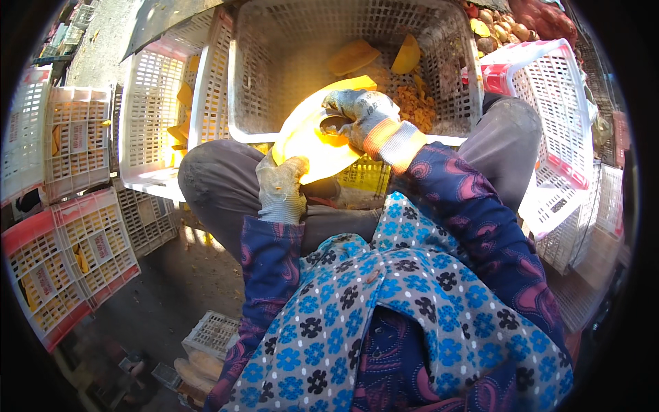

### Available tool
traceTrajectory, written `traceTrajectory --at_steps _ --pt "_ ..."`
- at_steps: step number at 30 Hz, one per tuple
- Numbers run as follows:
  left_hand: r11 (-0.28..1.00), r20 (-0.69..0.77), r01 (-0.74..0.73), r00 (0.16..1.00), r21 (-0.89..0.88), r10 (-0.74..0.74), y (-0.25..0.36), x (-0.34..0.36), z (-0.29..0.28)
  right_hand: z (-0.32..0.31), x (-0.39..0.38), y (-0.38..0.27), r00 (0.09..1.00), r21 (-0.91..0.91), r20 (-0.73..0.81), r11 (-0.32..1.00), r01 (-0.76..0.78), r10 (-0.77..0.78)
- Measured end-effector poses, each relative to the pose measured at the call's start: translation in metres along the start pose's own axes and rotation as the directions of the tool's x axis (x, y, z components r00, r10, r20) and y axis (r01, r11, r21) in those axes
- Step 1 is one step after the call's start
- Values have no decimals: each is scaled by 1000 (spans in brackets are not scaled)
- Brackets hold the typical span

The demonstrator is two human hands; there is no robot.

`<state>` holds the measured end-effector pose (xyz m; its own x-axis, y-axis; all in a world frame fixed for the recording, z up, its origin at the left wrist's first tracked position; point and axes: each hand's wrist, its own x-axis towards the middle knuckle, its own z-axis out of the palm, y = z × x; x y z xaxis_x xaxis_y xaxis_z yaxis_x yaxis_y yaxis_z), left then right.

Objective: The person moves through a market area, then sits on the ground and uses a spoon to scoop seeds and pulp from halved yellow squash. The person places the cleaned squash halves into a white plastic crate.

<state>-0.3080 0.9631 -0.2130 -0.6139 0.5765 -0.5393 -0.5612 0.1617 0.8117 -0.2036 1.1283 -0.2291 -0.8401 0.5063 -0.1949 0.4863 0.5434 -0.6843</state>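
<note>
A large curved slice of pumpkin [312, 147], bright yellow-orange, is held over my lap at the near rim of a dirty white plastic crate [274, 130]. My left hand [283, 180], in a soiled grey work glove, is closed on its lower left edge. Against its inner face, my right hand [367, 113], gloved with an orange and white cuff, is closed round a dark ring-shaped scraper [334, 124]. The scraper is partly hidden by the fingers. Inside the crate lie two pumpkin pieces [353, 57] [406, 55] and a heap of orange pulp [415, 106].
At the left a white crate [154, 96] holds more pumpkin pieces. A red and white crate [549, 89] leans at the right. Behind it lie onions [504, 27] and a red mesh sack [542, 20]. Stacked crates [75, 254] stand at the lower left. A yellow crate [365, 175] sits below my hands.
</note>
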Motion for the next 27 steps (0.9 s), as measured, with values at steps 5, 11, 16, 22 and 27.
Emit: traceTrajectory --at_steps 5,11,16,22,27 --pt "999 32 -34 999 -40 36 -5 -5 0 -36 8 24 932 433 -141 867 -246 335" --pt "993 54 -118 992 5 118 -6 -4 2 -46 0 36 877 568 -116 755 -327 467" --pt "990 50 -142 989 11 141 -3 -9 4 -34 3 44 856 729 -201 656 -193 476" --pt "997 20 -73 997 20 73 -4 -9 0 -20 12 89 796 756 -227 616 -219 561" --pt "999 -144 -36 989 2 36 -6 -16 -6 -50 16 105 633 731 -428 659 -178 646"
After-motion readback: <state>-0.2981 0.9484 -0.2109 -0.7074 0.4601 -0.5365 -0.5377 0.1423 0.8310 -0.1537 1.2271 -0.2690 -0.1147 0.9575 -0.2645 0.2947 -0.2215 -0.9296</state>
